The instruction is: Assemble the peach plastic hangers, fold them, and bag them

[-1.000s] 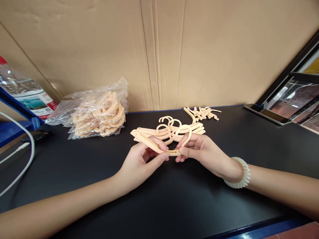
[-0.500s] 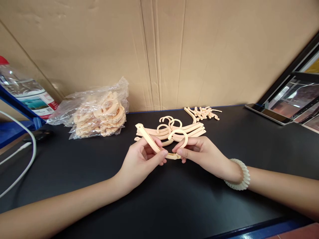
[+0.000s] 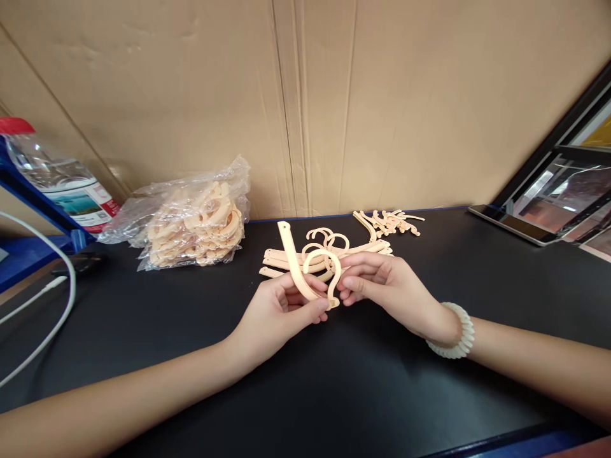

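Note:
A cream plastic hanger arm (image 3: pixel 294 267) is pinched in my left hand (image 3: pixel 274 312), its holed end pointing up and away. At the arm's lower end, by my left thumb, a curved hanger hook (image 3: pixel 340 270) stands up, its loop bending left toward the arm. Just right of the hook's stem is my right hand (image 3: pixel 382 283), fingers loosely curled with a gap between thumb and index finger. Its fingertips are close to the stem; whether they touch it I cannot tell. Behind both hands, several hanger arms (image 3: pixel 277 255) and loose hooks (image 3: pixel 344 240) lie on the black table.
A clear bag of cream hanger parts (image 3: pixel 195 229) lies at the back left, near a water bottle (image 3: pixel 71 184) and a white cable (image 3: pixel 71 286). Several small cream pieces (image 3: pixel 394 221) lie at the back. A tablet-like device (image 3: pixel 510 226) rests at right. Cardboard (image 3: pixel 405 95) stands behind.
The hook has turned left toward the arm, and the arm now stands more upright. My right fingers have loosened from the hook. The view has shifted slightly.

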`<move>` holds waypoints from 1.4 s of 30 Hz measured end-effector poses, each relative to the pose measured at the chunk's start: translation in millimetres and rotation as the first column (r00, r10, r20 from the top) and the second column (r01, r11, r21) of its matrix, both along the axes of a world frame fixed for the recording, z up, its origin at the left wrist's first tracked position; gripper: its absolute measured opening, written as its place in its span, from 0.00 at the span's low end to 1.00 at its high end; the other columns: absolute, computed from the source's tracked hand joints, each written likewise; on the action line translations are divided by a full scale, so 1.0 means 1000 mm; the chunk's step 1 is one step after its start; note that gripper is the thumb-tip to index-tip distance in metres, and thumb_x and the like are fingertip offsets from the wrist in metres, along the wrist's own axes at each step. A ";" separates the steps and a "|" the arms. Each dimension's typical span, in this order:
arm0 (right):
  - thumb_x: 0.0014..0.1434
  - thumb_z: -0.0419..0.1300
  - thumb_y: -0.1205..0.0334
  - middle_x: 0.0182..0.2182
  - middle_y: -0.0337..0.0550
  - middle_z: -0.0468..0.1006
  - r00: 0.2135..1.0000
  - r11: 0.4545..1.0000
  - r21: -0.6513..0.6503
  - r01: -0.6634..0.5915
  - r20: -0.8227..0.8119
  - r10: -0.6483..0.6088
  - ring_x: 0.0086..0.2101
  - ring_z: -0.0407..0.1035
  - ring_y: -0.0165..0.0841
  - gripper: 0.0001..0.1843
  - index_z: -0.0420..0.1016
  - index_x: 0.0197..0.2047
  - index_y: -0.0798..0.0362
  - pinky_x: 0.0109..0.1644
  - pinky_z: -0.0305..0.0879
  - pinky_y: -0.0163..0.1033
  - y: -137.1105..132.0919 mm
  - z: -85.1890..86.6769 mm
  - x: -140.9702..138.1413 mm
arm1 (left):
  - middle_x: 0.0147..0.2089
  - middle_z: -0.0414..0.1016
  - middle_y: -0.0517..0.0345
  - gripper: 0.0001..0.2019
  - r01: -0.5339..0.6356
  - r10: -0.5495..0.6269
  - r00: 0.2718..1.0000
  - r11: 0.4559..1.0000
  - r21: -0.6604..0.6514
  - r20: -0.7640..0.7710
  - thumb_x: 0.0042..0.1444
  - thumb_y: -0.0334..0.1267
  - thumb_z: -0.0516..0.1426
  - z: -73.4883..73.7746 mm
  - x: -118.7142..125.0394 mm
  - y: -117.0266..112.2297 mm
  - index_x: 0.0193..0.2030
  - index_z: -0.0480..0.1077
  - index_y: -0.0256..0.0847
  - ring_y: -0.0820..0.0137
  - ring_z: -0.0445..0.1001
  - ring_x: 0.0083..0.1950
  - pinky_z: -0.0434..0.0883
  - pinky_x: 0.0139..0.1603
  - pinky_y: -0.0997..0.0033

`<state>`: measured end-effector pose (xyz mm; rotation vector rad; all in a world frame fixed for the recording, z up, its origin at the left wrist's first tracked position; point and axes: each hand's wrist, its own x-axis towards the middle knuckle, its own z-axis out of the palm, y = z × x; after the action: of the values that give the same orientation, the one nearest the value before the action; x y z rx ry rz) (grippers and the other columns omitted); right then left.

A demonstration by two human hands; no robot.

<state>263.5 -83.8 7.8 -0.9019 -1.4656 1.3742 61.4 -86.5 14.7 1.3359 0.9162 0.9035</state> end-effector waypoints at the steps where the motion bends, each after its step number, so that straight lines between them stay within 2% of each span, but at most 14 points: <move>1: 0.57 0.66 0.55 0.34 0.42 0.80 0.998 0.996 0.087 0.028 0.045 -0.032 0.32 0.76 0.33 0.16 0.75 0.47 0.52 0.40 0.76 0.43 0.005 0.001 0.004 | 0.31 0.79 0.58 0.08 -0.022 0.022 1.000 1.000 -0.011 0.012 0.48 0.34 0.68 0.000 -0.001 0.001 0.35 0.77 0.36 0.72 0.78 0.30 0.77 0.33 0.74; 3: 0.61 0.63 0.56 0.35 0.44 0.80 0.970 0.937 0.340 0.084 0.187 -0.155 0.35 0.76 0.35 0.15 0.75 0.50 0.51 0.43 0.75 0.45 0.021 0.005 0.017 | 0.32 0.80 0.57 0.08 -0.063 0.064 0.997 0.997 -0.032 0.041 0.47 0.35 0.68 0.000 -0.002 0.001 0.34 0.78 0.36 0.73 0.77 0.29 0.77 0.33 0.75; 4: 0.62 0.61 0.56 0.37 0.45 0.80 0.932 0.867 0.490 0.090 0.265 -0.247 0.38 0.76 0.37 0.14 0.75 0.50 0.51 0.45 0.74 0.46 0.031 0.006 0.027 | 0.33 0.80 0.57 0.08 -0.078 0.080 0.996 0.996 -0.044 0.050 0.47 0.35 0.69 0.000 -0.003 0.002 0.34 0.79 0.36 0.73 0.77 0.29 0.77 0.34 0.75; 6: 0.65 0.57 0.60 0.39 0.48 0.80 0.779 0.647 0.762 -0.024 0.419 -0.465 0.41 0.74 0.40 0.12 0.76 0.49 0.51 0.49 0.71 0.50 0.055 0.009 0.051 | 0.32 0.80 0.57 0.08 -0.101 0.106 0.993 0.993 -0.066 0.061 0.47 0.36 0.69 0.000 -0.004 0.002 0.34 0.79 0.36 0.74 0.77 0.29 0.77 0.34 0.77; 7: 0.66 0.55 0.62 0.39 0.50 0.80 0.693 0.535 0.832 -0.146 0.472 -0.545 0.43 0.72 0.43 0.11 0.77 0.47 0.52 0.49 0.70 0.53 0.067 0.009 0.064 | 0.32 0.80 0.57 0.08 -0.112 0.117 0.991 0.991 -0.073 0.064 0.48 0.36 0.69 0.000 -0.004 0.001 0.34 0.80 0.36 0.74 0.77 0.29 0.76 0.34 0.78; 8: 0.67 0.53 0.65 0.40 0.52 0.80 0.607 0.475 0.835 -0.277 0.535 -0.588 0.45 0.71 0.45 0.13 0.78 0.46 0.52 0.50 0.69 0.54 0.079 0.009 0.078 | 0.31 0.80 0.57 0.08 -0.122 0.127 0.990 0.990 -0.076 0.067 0.48 0.36 0.69 0.000 -0.004 0.001 0.34 0.80 0.36 0.74 0.77 0.30 0.76 0.34 0.79; 11: 0.67 0.49 0.70 0.43 0.54 0.79 0.460 0.407 0.791 -0.457 0.601 -0.653 0.48 0.68 0.45 0.16 0.79 0.44 0.54 0.49 0.69 0.53 0.106 0.003 0.109 | 0.29 0.78 0.59 0.07 -0.145 0.151 0.985 0.987 -0.075 0.082 0.47 0.36 0.69 0.000 -0.004 0.000 0.33 0.79 0.36 0.75 0.77 0.29 0.75 0.32 0.80; 18: 0.68 0.48 0.69 0.51 0.54 0.75 0.397 0.432 0.722 -0.541 0.672 -0.625 0.55 0.63 0.47 0.18 0.76 0.53 0.50 0.51 0.67 0.53 0.119 -0.010 0.116 | 0.29 0.78 0.60 0.07 -0.131 0.137 0.985 0.990 -0.061 0.106 0.47 0.35 0.69 -0.001 -0.004 0.001 0.31 0.78 0.35 0.75 0.77 0.29 0.75 0.32 0.80; 25: 0.67 0.52 0.64 0.47 0.53 0.76 0.504 0.446 0.768 -0.460 0.639 -0.580 0.52 0.66 0.47 0.12 0.78 0.41 0.50 0.50 0.66 0.54 0.119 -0.013 0.107 | 0.28 0.77 0.60 0.07 -0.129 0.137 0.982 0.989 -0.070 0.128 0.47 0.35 0.69 -0.003 -0.003 0.002 0.31 0.77 0.35 0.75 0.77 0.29 0.75 0.31 0.80; 30: 0.66 0.52 0.62 0.38 0.51 0.75 0.584 0.392 0.886 -0.248 0.459 -0.669 0.39 0.70 0.41 0.07 0.72 0.40 0.51 0.42 0.69 0.47 0.109 -0.007 0.101 | 0.27 0.77 0.61 0.08 -0.130 0.136 0.983 0.990 -0.052 0.124 0.47 0.35 0.69 -0.003 -0.003 0.001 0.31 0.76 0.35 0.75 0.77 0.28 0.74 0.30 0.80; 34: 0.67 0.50 0.63 0.25 0.39 0.71 0.616 0.331 0.943 0.022 0.249 -0.747 0.24 0.66 0.34 0.04 0.64 0.43 0.50 0.30 0.64 0.41 0.086 0.002 0.087 | 0.26 0.76 0.61 0.07 -0.128 0.132 0.983 0.991 -0.043 0.125 0.48 0.34 0.69 -0.003 -0.003 0.001 0.31 0.76 0.36 0.76 0.76 0.27 0.73 0.30 0.80; 36: 0.67 0.50 0.62 0.19 0.32 0.68 0.689 0.410 0.896 0.171 0.189 -0.700 0.19 0.63 0.31 0.04 0.62 0.45 0.49 0.26 0.61 0.38 0.070 0.006 0.075 | 0.26 0.76 0.61 0.07 -0.121 0.124 0.985 0.992 -0.033 0.121 0.48 0.34 0.68 -0.003 -0.003 0.001 0.31 0.76 0.36 0.76 0.76 0.28 0.73 0.30 0.80; 38: 0.68 0.49 0.60 0.16 0.29 0.66 0.815 0.577 0.772 0.266 0.140 -0.563 0.17 0.63 0.30 0.03 0.59 0.45 0.47 0.24 0.61 0.37 0.055 0.011 0.060 | 0.26 0.76 0.61 0.07 -0.122 0.124 0.986 0.992 -0.023 0.116 0.48 0.34 0.68 -0.004 -0.003 0.001 0.31 0.76 0.36 0.75 0.76 0.28 0.73 0.30 0.80; 42: 0.69 0.46 0.58 0.16 0.28 0.68 0.946 0.784 0.570 0.248 0.033 -0.323 0.18 0.67 0.31 0.02 0.55 0.44 0.46 0.25 0.66 0.38 0.031 0.017 0.033 | 0.27 0.76 0.61 0.07 -0.119 0.121 0.986 0.993 -0.021 0.114 0.48 0.34 0.68 -0.004 -0.003 0.001 0.31 0.76 0.36 0.76 0.75 0.28 0.73 0.31 0.79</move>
<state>296.3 -52.7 24.7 -0.7891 -1.6261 0.6056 58.7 -85.7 11.0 1.2141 0.9192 1.0537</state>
